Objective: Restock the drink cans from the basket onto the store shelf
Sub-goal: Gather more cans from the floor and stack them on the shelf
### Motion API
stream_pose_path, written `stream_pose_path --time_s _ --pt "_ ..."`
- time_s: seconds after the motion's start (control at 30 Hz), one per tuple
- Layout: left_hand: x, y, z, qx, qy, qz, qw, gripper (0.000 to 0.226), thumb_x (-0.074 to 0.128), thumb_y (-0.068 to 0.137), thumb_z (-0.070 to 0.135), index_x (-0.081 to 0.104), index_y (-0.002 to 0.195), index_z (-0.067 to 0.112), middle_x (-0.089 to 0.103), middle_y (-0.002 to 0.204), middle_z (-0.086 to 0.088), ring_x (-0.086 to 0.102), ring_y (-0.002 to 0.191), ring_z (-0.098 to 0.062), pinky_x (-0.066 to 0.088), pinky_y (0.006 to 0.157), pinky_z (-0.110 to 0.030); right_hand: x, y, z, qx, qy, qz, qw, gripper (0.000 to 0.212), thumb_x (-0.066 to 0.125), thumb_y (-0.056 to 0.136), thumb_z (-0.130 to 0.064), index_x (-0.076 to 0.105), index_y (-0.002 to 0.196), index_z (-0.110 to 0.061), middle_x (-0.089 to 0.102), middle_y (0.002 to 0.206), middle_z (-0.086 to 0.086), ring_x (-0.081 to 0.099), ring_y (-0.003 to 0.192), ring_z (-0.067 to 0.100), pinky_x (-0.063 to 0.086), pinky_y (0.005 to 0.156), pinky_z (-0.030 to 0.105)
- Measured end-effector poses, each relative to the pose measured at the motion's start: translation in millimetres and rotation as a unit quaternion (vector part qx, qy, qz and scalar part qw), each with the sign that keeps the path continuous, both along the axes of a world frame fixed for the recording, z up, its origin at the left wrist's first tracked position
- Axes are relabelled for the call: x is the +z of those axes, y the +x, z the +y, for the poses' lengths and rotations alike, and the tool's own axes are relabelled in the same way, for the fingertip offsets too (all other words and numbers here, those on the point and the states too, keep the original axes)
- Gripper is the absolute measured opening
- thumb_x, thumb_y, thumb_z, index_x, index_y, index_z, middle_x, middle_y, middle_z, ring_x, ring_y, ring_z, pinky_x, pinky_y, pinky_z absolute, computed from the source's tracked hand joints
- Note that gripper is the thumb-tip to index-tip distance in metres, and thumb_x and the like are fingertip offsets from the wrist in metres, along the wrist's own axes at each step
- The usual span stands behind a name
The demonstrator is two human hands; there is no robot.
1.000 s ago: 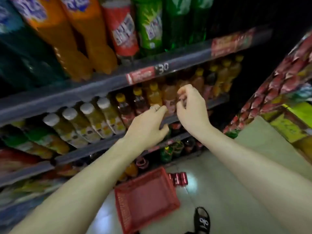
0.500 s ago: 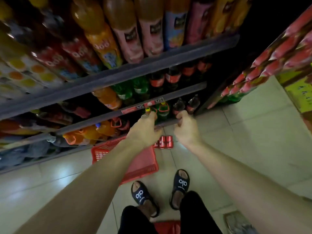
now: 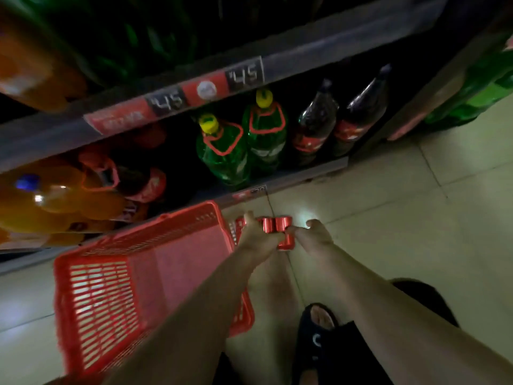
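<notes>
Fingers of both hands were curled onto the red cans (image 3: 277, 232), which stood in a small cluster on the tiled floor (image 3: 388, 204) just beside the red basket (image 3: 138, 273), not inside it. The left hand (image 3: 256, 240) gripped the cluster from the basket side, its thumb raised against the near can; the right hand (image 3: 312, 236) pinched the can at the other end. Blur made it impossible to count the cans or to say which ones each hand truly held.

The step in hand looked like gathering cans for the shelf (image 3: 291, 173). Doing it well would have meant closing each hand fully round one can, or squeezing the row together from both ends so the middle cans could not drop out. A straight lift, with the cans kept upright, seemed the safest choice. The basket wall stood close to the left wrist, so lifting away from it would have avoided a snag. Green bottles (image 3: 238, 151) and dark bottles (image 3: 338, 120) already filled the lowest shelf, so the cans probably belonged on a shelf elsewhere.
</notes>
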State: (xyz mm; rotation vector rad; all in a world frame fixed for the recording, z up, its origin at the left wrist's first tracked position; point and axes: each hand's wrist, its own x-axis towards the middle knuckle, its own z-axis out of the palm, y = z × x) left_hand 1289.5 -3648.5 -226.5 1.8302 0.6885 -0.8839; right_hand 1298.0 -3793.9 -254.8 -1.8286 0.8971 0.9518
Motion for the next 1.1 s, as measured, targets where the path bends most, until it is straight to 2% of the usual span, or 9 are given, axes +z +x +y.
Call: stream_pose_path --time_s 0.13,0.2,0.3,0.4,0.53,0.67,0.77,0.87,1.1 --pt "-97.7 12.0 -3.8 0.067 0.026 0.031 0.997 0.092 0.085 0.082 0.017 0.023 0.148 0.006 0.051 0.134 -0.015 0.059 0.118 -0.031 0.057 0.100 -0.047 -97.7 13.0 4.5 -0.061 0.045 0.027 0.997 0.038 0.072 0.093 -0.031 0.061 0.120 -0.007 0.064 0.095 0.003 0.057 0.073 0.011 0.043 0.052 0.019" --pt "-138.0 18.0 -4.0 0.095 0.044 0.047 0.993 0.098 0.087 0.080 0.022 0.021 0.150 0.008 0.052 0.135 -0.014 0.058 0.122 -0.034 0.053 0.103 -0.048 -130.0 16.9 12.6 -0.084 0.059 0.022 0.995 0.029 0.076 0.085 -0.039 0.065 0.097 -0.015 0.065 0.084 0.000 0.061 0.071 0.011 0.046 0.054 0.021" --pt "-225.4 19.8 7.9 0.126 0.065 0.079 0.987 0.142 0.092 0.039 0.050 0.018 0.155 0.017 0.050 0.147 -0.018 0.058 0.129 -0.041 0.056 0.101 -0.056 -213.8 9.6 10.6 -0.091 0.059 -0.007 0.994 0.082 0.080 0.046 -0.068 0.067 0.113 -0.023 0.072 0.106 0.007 0.073 0.095 0.026 0.063 0.082 0.042" --pt "-307.3 23.9 17.4 0.150 0.066 0.130 0.978 0.155 0.090 0.015 0.061 0.034 0.153 0.018 0.053 0.149 -0.020 0.061 0.127 -0.042 0.056 0.101 -0.056 -278.8 2.3 4.8 -0.128 0.090 -0.021 0.987 0.095 0.084 0.038 -0.070 0.061 0.119 -0.025 0.072 0.109 0.007 0.074 0.095 0.030 0.064 0.079 0.051" --pt "-236.6 36.8 -1.4 0.151 0.128 0.110 0.974 0.138 0.098 0.061 0.033 0.005 0.161 0.016 0.024 0.163 -0.022 0.033 0.148 -0.046 0.045 0.113 -0.057 -232.6 10.3 10.5 -0.138 0.111 -0.024 0.984 0.071 0.084 0.052 -0.062 0.062 0.108 -0.024 0.072 0.104 0.006 0.073 0.093 0.027 0.064 0.079 0.049" --pt "-238.3 24.2 -6.9 0.159 0.014 0.175 0.972 0.034 0.079 0.090 0.013 0.054 0.113 0.005 0.061 0.091 -0.007 0.061 0.086 -0.021 0.054 0.094 -0.039 -238.7 11.0 -2.9 -0.143 0.111 -0.039 0.983 0.067 0.083 0.056 -0.060 0.068 0.108 -0.022 0.076 0.102 0.006 0.075 0.090 0.027 0.063 0.083 0.048" --pt "-235.5 15.2 -16.6 0.157 -0.042 0.182 0.970 0.023 0.080 0.090 0.015 0.060 0.100 0.017 0.063 0.084 -0.001 0.061 0.072 -0.015 0.054 0.070 -0.030 -234.7 11.8 -19.4 -0.135 0.154 -0.031 0.978 0.027 0.084 0.079 -0.039 0.075 0.097 -0.020 0.079 0.087 0.008 0.077 0.078 0.028 0.065 0.072 0.044" --pt "-240.6 10.0 -18.6 0.174 -0.056 0.168 0.969 0.033 0.081 0.089 0.024 0.062 0.113 0.015 0.065 0.087 -0.001 0.063 0.076 -0.018 0.053 0.074 -0.031 -231.4 11.0 -38.9 -0.116 0.209 -0.010 0.971 0.033 0.079 0.085 -0.036 0.074 0.112 -0.017 0.079 0.100 0.014 0.078 0.084 0.030 0.061 0.061 0.035" --pt "-238.6 -1.1 -18.8 0.216 -0.073 0.113 0.967 0.046 0.087 0.081 0.031 0.071 0.121 0.014 0.079 0.100 -0.013 0.075 0.084 -0.033 0.060 0.067 -0.039 -217.8 6.7 -59.0 -0.152 0.320 0.097 0.930 0.032 0.073 0.088 -0.042 0.078 0.104 -0.015 0.078 0.103 0.014 0.075 0.097 0.032 0.059 0.091 0.050"
